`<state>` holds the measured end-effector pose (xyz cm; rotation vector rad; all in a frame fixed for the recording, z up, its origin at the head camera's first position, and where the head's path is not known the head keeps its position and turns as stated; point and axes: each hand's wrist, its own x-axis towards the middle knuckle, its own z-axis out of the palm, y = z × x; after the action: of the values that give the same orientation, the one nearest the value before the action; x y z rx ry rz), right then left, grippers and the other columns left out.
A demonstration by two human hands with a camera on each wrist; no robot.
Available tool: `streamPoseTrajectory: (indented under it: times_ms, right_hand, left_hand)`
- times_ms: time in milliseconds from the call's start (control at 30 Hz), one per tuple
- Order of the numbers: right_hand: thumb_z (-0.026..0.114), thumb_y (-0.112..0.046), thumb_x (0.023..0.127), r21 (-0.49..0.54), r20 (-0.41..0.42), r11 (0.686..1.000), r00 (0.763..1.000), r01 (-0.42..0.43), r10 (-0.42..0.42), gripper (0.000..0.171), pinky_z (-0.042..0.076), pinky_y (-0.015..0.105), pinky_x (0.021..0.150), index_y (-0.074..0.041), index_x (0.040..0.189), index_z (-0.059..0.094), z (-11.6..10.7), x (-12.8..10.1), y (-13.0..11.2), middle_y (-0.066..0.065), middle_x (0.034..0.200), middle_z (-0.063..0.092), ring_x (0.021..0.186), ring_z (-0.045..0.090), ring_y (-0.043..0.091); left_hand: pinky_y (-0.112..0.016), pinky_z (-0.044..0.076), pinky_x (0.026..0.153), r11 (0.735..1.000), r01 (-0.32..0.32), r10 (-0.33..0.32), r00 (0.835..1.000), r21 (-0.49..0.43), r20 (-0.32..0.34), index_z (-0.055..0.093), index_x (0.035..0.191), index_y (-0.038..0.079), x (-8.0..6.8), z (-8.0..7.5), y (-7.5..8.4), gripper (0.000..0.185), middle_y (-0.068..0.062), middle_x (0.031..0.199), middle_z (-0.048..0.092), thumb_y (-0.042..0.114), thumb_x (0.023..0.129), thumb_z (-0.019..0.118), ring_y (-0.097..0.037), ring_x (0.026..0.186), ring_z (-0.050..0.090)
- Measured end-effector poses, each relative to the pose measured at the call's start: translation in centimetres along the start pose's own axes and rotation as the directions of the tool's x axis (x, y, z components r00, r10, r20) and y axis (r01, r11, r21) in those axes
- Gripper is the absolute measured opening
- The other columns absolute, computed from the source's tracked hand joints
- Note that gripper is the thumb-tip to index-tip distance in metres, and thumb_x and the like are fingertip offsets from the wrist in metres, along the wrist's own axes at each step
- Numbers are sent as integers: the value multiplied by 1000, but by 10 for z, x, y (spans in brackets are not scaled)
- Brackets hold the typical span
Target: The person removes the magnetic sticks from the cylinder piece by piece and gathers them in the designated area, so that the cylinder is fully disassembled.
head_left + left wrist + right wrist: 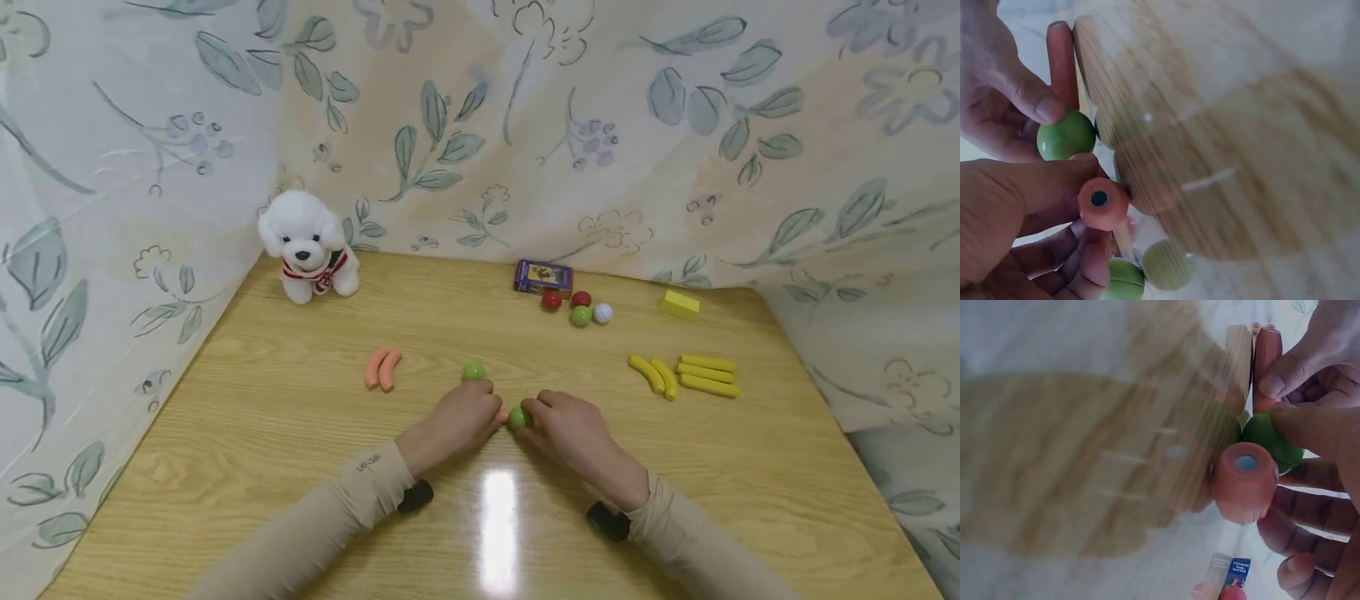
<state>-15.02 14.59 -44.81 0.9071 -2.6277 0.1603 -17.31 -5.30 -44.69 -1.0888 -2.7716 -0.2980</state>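
Note:
Near the middle of the table my two hands meet at a glossy green ball (519, 417). My right hand (573, 429) pinches this ball between thumb and fingers. My left hand (461, 417) pinches a salmon toy rod (1104, 203) with a round dark disc set in its end, its other end against the ball. On the ball's right-hand side, a second salmon rod (1246, 481) shows in the right wrist view, close to the right fingers. Another green ball (473, 371) lies just beyond the left hand, partly covered by it in the left wrist view.
Two curved salmon pieces (383, 370) lie left. Curved yellow pieces (654, 377), straight yellow rods (707, 375) and a yellow block (680, 305) lie right. Behind are a card box (543, 277), red balls (552, 300), a green ball (581, 316), a white ball (602, 313) and a plush dog (307, 242).

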Motion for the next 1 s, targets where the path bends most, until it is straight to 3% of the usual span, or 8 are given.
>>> streamPoseTrajectory:
  times_ms: [333, 467, 533, 600, 700, 767, 867, 1000]
  right_hand:
    - [84, -31, 76, -5, 92, 992, 988, -122, 122, 28, 44, 23, 55, -12, 92, 70, -6, -6, 9, -4, 77, 61, 65, 52, 8]
    - [83, -31, 77, -11, 97, 993, 988, -118, 118, 29, 43, 23, 55, -10, 93, 71, -7, -7, 13, -4, 77, 61, 65, 51, 8]
    - [83, -32, 77, -11, 91, 993, 989, -117, 118, 30, 44, 23, 55, -10, 94, 71, -7, -7, 14, -3, 77, 61, 64, 51, 8]
    - [83, -31, 77, -5, 83, 993, 989, -120, 120, 30, 43, 23, 55, -9, 94, 71, -8, -7, 15, -4, 76, 60, 64, 49, 7]
    - [82, -32, 78, 7, 85, 992, 988, -129, 128, 29, 41, 22, 53, -9, 93, 71, -8, -8, 16, -5, 73, 58, 62, 47, 6]
    - [82, -32, 78, 13, 94, 991, 987, -136, 134, 28, 40, 21, 53, -10, 93, 71, -8, -9, 16, -5, 72, 56, 61, 45, 6]
    - [81, -32, 79, 19, 107, 990, 985, -140, 137, 29, 39, 21, 52, -10, 93, 71, -8, -10, 17, -5, 72, 56, 61, 45, 5]
    - [81, -32, 79, 32, 111, 990, 985, -138, 134, 30, 38, 19, 52, -9, 95, 71, -10, -11, 19, -6, 71, 55, 61, 44, 4]
  left_hand:
    - [-28, 45, 59, 996, 43, -46, 998, -74, -45, 66, 71, 8, 0, -1, -6, 29, -3, 72, 55, 23, 96, 62, -16, 64, 52]
    - [-25, 41, 57, 983, 45, -65, 993, -180, -103, 68, 75, 7, -3, -15, -12, 26, -3, 71, 56, 21, 96, 62, -13, 62, 48]
    - [-26, 43, 56, 974, 103, -133, 981, -202, -140, 69, 77, 5, -5, -27, -18, 24, -5, 71, 58, 20, 95, 63, -14, 62, 49]
    - [-29, 45, 55, 961, 206, -238, 957, -186, -169, 69, 83, 3, -8, -39, -29, 20, -8, 73, 61, 20, 94, 65, -17, 63, 52]
    - [-36, 50, 55, 924, 363, -380, 902, -117, -204, 64, 86, -2, -13, -46, -49, 19, -15, 75, 62, 16, 92, 67, -25, 64, 58]
    - [-40, 52, 58, 902, 428, -429, 877, -54, -214, 61, 85, -3, -16, -45, -62, 18, -18, 74, 62, 13, 91, 67, -31, 66, 61]
    - [-45, 53, 63, 892, 452, -437, 876, 28, -205, 58, 79, -5, -18, -39, -75, 18, -21, 71, 60, 9, 90, 64, -37, 67, 62]
    - [-44, 53, 67, 889, 442, -425, 893, 117, -145, 58, 77, -5, -20, -30, -80, 18, -20, 70, 61, 8, 90, 62, -35, 68, 62]
